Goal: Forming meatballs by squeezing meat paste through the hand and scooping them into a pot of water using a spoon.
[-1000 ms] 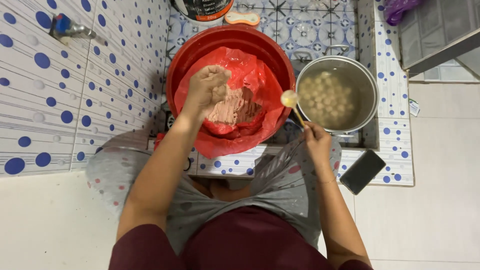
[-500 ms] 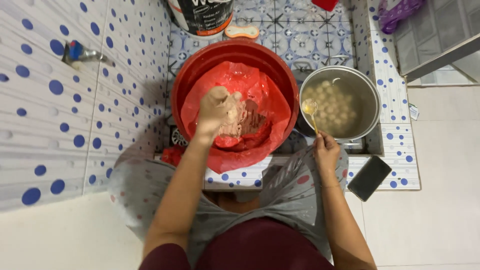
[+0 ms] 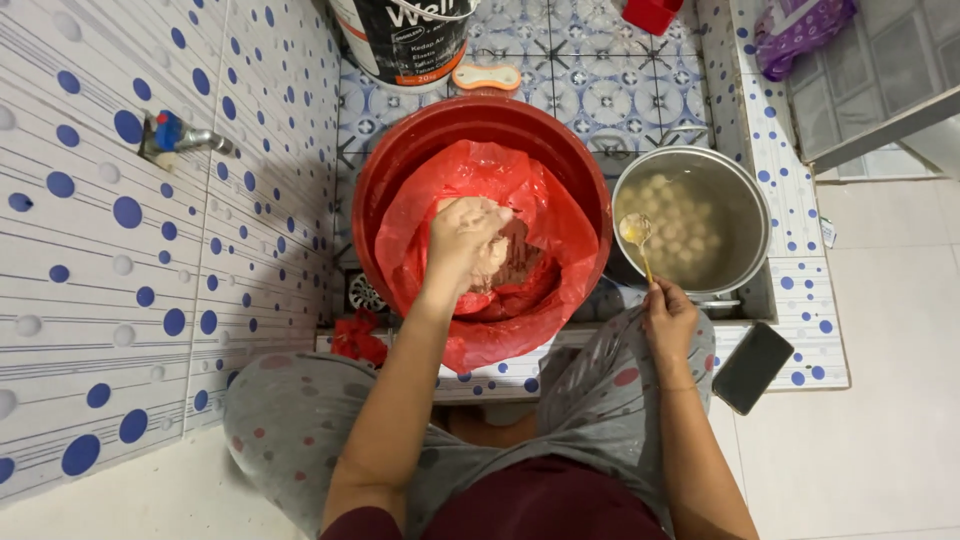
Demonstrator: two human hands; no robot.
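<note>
My left hand (image 3: 462, 240) is closed around a lump of pinkish meat paste (image 3: 505, 262) inside a red plastic bag (image 3: 545, 215) that lines a red basin (image 3: 480, 120). My right hand (image 3: 670, 318) grips the handle of a spoon (image 3: 637, 233), whose bowl hovers over the left rim of a steel pot (image 3: 745, 215). Several pale balls (image 3: 685, 230) float in cloudy water in that pot. My knees in grey dotted trousers frame the basin from below.
A dark phone (image 3: 752, 366) lies on the tiled ledge at the right. A large black-and-white bucket (image 3: 400, 40) and a soap dish (image 3: 487, 76) stand behind the basin. A tap (image 3: 175, 135) juts from the dotted wall at left. A purple bag (image 3: 800, 30) is at top right.
The spoon has come out of the pot's middle to its left rim. My left hand stays in the paste, squeezing it. The camera view has shifted slightly downward.
</note>
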